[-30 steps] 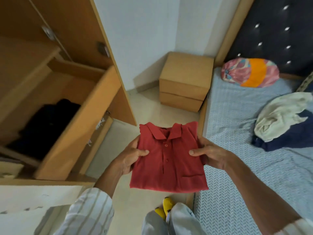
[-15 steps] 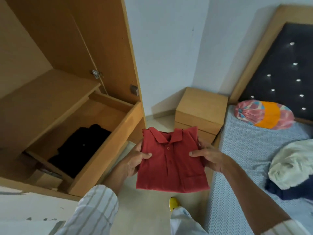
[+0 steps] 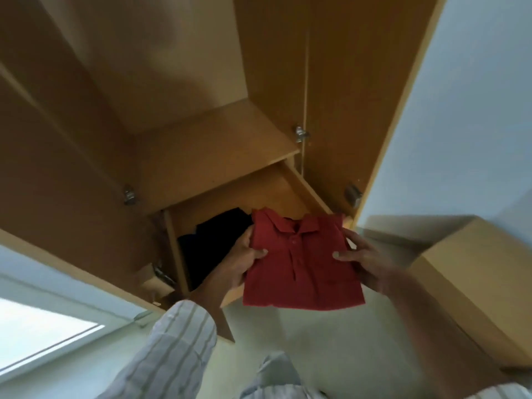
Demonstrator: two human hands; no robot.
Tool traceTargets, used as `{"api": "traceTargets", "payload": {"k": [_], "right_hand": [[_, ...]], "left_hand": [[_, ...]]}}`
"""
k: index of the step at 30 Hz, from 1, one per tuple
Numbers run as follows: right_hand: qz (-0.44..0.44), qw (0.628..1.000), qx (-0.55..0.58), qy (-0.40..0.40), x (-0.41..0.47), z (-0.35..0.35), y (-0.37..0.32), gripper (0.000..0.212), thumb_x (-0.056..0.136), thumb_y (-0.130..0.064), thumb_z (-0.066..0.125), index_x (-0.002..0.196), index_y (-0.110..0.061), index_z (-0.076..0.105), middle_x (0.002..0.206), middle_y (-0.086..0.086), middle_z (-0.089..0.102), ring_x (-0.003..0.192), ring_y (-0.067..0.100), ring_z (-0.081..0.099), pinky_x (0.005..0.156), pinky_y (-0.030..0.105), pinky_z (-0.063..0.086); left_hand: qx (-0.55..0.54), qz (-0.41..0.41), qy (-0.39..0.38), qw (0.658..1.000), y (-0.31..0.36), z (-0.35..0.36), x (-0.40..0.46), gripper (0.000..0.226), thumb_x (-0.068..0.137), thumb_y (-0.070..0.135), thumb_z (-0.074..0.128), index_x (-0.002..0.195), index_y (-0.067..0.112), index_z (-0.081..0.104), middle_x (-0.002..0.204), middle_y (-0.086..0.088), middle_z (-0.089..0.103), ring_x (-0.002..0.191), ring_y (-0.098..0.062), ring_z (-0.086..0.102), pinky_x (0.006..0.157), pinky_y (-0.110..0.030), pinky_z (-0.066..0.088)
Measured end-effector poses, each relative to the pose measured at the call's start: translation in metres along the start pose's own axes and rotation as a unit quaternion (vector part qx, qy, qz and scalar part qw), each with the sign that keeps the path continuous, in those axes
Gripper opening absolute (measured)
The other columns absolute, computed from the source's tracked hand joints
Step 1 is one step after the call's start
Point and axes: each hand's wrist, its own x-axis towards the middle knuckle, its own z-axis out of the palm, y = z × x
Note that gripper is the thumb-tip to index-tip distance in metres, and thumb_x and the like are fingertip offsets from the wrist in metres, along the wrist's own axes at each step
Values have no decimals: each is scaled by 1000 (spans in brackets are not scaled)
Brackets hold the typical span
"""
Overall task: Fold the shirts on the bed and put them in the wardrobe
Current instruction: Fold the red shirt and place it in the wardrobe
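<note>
A folded red shirt (image 3: 299, 263) is held flat over the front edge of the open drawer (image 3: 305, 191) of the wardrobe (image 3: 201, 156). It is pinched at both sides — the left hand (image 3: 244, 260) at nine o'clock, the right hand (image 3: 362, 260) at three, thumbs on top, fingers curled beneath. A dark garment (image 3: 213, 243) already lies in the drawer, towards ten o'clock. Risk is judged as follows: the unsupported lower hem may sag and the fold open if one side is released first — or the shirt may snag on the drawer front.
</note>
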Motion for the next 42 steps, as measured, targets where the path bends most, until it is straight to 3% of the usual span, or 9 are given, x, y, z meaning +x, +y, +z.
{"api": "traceTargets", "payload": {"k": [10, 16, 19, 22, 25, 28, 34, 38, 42], "right_hand": [[55, 985, -156, -41, 180, 88, -42, 77, 72, -2, 82, 133, -39, 56, 123, -4, 68, 111, 24, 65, 86, 47, 58], [53, 978, -191, -70, 255, 132, -27, 80, 73, 5, 80, 141, -27, 52, 130, -1, 64, 109, 15, 66, 80, 29, 58], [76, 966, -234, -76, 276, 135, 2, 88, 74, -1, 82, 148, -28, 43, 136, -1, 58, 114, 13, 61, 86, 26, 55], [131, 935, -323, -67, 279, 122, 30, 96, 71, -12, 87, 152, -23, 35, 143, 2, 52, 125, 21, 54, 103, 37, 47], [159, 913, -373, -44, 282, 106, 47, 98, 66, -10, 90, 148, -17, 36, 141, 5, 52, 126, 25, 52, 105, 42, 46], [165, 889, -427, -30, 286, 99, 50, 89, 67, -6, 86, 141, -16, 38, 135, 6, 53, 119, 24, 53, 100, 43, 48], [169, 860, -478, -53, 281, 106, 56, 89, 69, -9, 86, 143, -20, 38, 136, 3, 54, 122, 24, 53, 97, 36, 48], [166, 814, -554, -42, 278, 110, 69, 86, 75, -21, 82, 147, -21, 35, 137, 6, 56, 121, 27, 56, 95, 36, 50], [163, 781, -602, -42, 277, 112, 67, 85, 78, -30, 80, 147, -20, 33, 134, 9, 58, 120, 30, 57, 95, 38, 50]], "left_hand": [[-46, -3, 148, 988, 26, -102, 78, 64, 98, 2, 55, 144, 42, 38, 125, 5, 60, 106, -12, 60, 89, -37, 52], [45, -20, 242, 969, 17, -157, 113, 68, 98, 4, 54, 151, 40, 28, 144, 1, 48, 128, -20, 49, 105, -42, 44], [96, -80, 285, 950, -7, -168, 126, 72, 94, 12, 61, 153, 35, 26, 145, -5, 46, 127, -28, 50, 94, -44, 50], [110, -224, 259, 933, -36, -167, 127, 92, 85, 14, 73, 154, 33, 16, 148, -8, 40, 128, -37, 47, 88, -51, 53], [180, -263, 250, 914, -63, -163, 125, 110, 78, 4, 78, 157, 22, 5, 154, -14, 32, 137, -37, 37, 108, -49, 41], [248, -283, 254, 891, -69, -159, 123, 104, 88, 22, 71, 157, 24, -8, 151, -20, 34, 132, -41, 42, 105, -48, 43], [412, -278, 237, 835, -62, -161, 116, 81, 102, 43, 43, 154, 20, -14, 109, -15, 62, 85, -25, 63, 76, -38, 49], [455, -289, 233, 810, -64, -148, 118, 59, 105, 44, 17, 156, 15, 9, 126, -24, 58, 110, -37, 61, 96, -46, 48], [507, -271, 189, 796, -74, -142, 116, 58, 105, 23, 38, 153, -2, 16, 136, -23, 54, 121, -37, 56, 101, -42, 46]]}}
